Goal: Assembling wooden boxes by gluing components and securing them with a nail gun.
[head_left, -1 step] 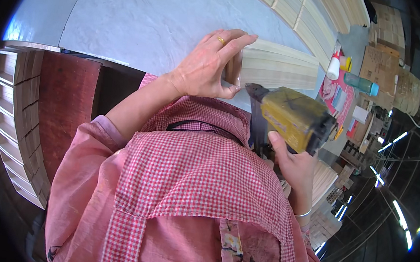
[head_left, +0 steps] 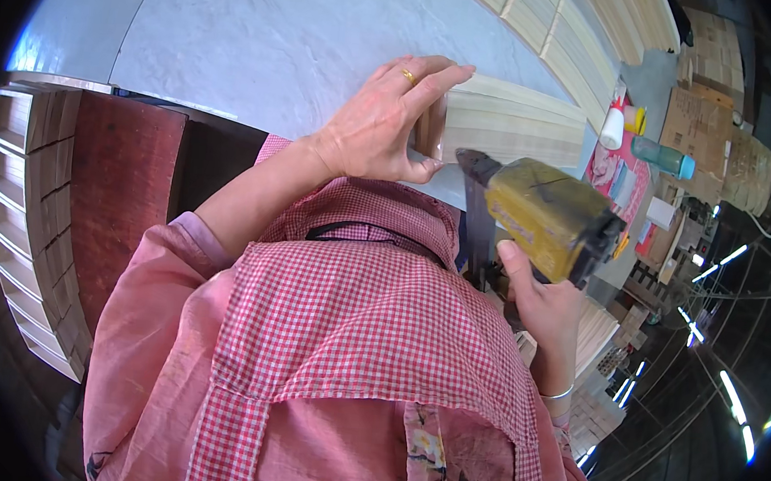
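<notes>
My left hand (head_left: 380,119), with a gold ring on one finger, spans the left end of a pale wooden box-like piece (head_left: 514,123) on the table. Its thumb is at the near side and its fingers reach over the far side; a darker end face shows between them. In my right hand (head_left: 546,314) is a yellow and black nail gun (head_left: 540,207), held by its handle, which is mostly hidden. The nail gun's dark nose points left, close to the near left corner of the wooden piece and apparently just off it.
The grey marbled table (head_left: 239,34) carries long pale wooden strips (head_left: 544,19) along its far right. A white bottle (head_left: 613,122) and a green bottle (head_left: 659,157) stand at right, near cardboard boxes (head_left: 693,128). Stacked wooden trays (head_left: 14,179) and a red-brown panel (head_left: 121,186) are at left.
The nail gun in my right hand has shifted very slightly right. My left hand and the wooden piece stay almost exactly where they were.
</notes>
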Available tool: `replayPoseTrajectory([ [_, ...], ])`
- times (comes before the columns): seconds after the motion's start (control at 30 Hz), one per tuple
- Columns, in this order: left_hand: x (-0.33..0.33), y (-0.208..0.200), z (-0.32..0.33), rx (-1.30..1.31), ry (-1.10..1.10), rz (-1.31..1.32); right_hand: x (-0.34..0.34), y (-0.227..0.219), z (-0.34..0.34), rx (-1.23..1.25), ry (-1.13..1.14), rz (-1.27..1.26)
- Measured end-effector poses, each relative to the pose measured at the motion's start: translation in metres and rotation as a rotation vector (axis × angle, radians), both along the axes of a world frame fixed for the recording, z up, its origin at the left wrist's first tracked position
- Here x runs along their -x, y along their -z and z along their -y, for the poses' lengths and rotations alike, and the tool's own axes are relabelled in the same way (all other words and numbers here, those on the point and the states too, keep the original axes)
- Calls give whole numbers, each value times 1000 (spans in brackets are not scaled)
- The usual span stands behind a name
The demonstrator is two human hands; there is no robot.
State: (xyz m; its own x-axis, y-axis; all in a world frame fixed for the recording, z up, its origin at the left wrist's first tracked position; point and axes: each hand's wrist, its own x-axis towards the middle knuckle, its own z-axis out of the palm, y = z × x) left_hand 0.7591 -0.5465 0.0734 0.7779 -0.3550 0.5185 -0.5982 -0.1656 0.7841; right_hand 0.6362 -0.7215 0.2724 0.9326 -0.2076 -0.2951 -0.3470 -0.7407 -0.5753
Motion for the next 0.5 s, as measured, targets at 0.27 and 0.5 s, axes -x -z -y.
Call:
replayPoseTrajectory([
  [0.27, 0, -1, -3, -11, -14, -25, -37, 2, -2, 65, -73, -11],
  [0.5, -1, -1, -2, -23, -20, -21, -45, 2, -2, 82, -118, -12],
])
